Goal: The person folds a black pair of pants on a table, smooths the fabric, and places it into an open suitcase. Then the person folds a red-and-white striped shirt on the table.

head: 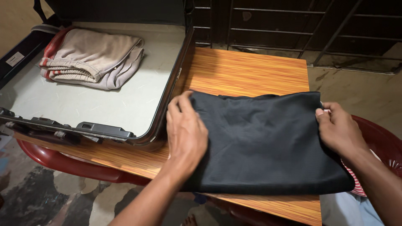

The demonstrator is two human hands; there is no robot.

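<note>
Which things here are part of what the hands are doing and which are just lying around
In hand: left hand and right hand gripping opposite edges of the folded black garment on the wooden table.

Lying about: open suitcase holding folded beige clothes; red plastic chairs; metal grille.

Bare forearms; no sleeves; light blue trousers (347,209) below.
</note>
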